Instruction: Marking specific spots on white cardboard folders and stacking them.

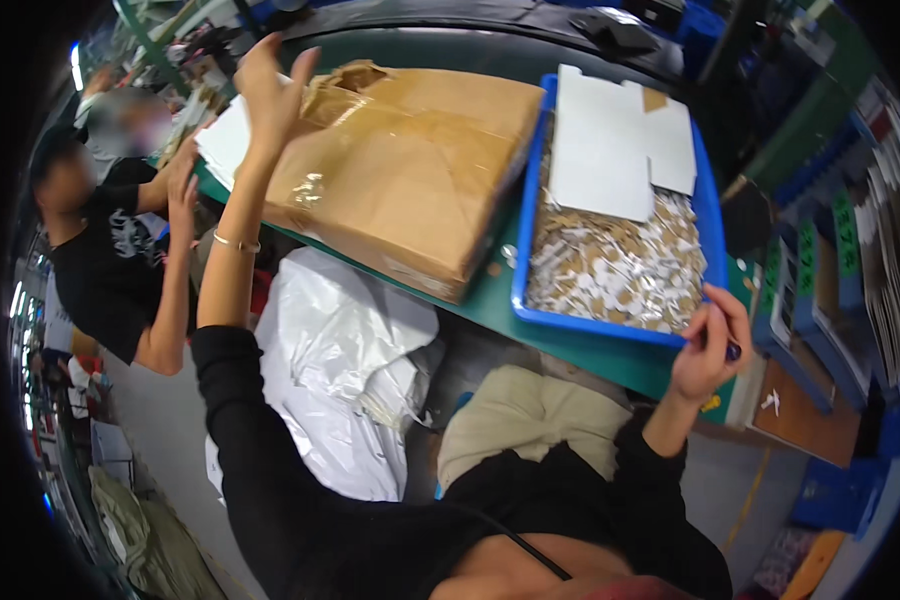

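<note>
My left hand [273, 100] is stretched far out to the left with the thumb spread from the fingers, and nothing shows in it. It is by the left end of a large taped cardboard box [410, 165], next to a white sheet or flat carton [226, 143]. At the near right corner of a blue tray [600, 324], the fingers of my right hand [708, 350] are curled around a small dark purple, rod-like thing [734, 352]. Small white and brown cardboard scraps [610, 265] fill the tray, with flat white card pieces [600, 140] over its far part.
Everything stands on a green-topped table [580, 347]. White plastic sacks [335, 370] are below its front edge. Blue file boxes [815, 300] line the right side. A co-worker in a black shirt [105, 260] is at the left, hands near the white sheet.
</note>
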A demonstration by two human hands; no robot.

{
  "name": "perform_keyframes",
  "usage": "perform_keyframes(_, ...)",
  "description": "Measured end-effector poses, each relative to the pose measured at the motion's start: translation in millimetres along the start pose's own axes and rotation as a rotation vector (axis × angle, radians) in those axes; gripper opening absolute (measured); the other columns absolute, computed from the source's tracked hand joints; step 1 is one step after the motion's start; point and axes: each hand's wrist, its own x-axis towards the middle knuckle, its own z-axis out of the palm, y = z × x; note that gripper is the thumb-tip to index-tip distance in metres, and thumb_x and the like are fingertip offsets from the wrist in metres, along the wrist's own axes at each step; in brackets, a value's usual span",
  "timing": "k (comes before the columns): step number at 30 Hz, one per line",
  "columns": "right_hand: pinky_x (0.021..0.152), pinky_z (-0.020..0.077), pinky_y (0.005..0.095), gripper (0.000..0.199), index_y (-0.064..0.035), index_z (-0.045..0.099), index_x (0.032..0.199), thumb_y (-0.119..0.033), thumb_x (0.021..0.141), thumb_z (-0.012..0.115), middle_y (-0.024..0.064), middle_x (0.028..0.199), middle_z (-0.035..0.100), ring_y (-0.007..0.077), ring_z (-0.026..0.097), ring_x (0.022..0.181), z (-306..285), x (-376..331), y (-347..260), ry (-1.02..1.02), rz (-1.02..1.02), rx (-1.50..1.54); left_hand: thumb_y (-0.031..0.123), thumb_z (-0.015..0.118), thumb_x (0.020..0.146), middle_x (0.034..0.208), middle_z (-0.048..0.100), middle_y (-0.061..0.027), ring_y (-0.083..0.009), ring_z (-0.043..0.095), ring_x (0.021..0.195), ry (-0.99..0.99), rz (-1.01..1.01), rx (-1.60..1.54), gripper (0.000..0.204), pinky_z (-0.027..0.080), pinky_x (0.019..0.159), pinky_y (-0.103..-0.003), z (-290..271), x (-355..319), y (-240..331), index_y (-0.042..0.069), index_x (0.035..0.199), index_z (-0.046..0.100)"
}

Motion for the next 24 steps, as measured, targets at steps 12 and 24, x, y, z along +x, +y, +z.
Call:
perform_keyframes(12, 0.065, 0.0449, 0.0315, 0.03, -0.0065, 0.06, 0.105, -0.008, 0.077, 0.049, 0.0127, 0.087, 0.064, 0.0271, 0.059, 0.077, 50, 108, 29, -0.76, -0.335, -1.169, 0.036, 0.062, 0.071, 0.11, 0.043, -0.0263, -0.0374, 0.04, 0.106, -0.819, -0.95, -0.399, 0.069, 0.033, 0.092, -0.043, 119, -58, 350, -0.013, 0.112, 0.036)
perform_keyframes(24, 0.071, 0.0452, 0.0406, 0.036, -0.003, 0.057, 0.105, -0.005, 0.071, 0.047, 0.0173, 0.09, 0.062, 0.0368, 0.058, 0.079, 62, 119, 82, -1.056, -0.24, -1.49, 0.03, 0.061, 0.066, 0.109, 0.041, -0.0284, -0.0374, 0.039, 0.104, -0.901, -1.054, -0.59, 0.067, 0.029, 0.093, -0.043, 107, -40, 338, -0.015, 0.109, 0.036)
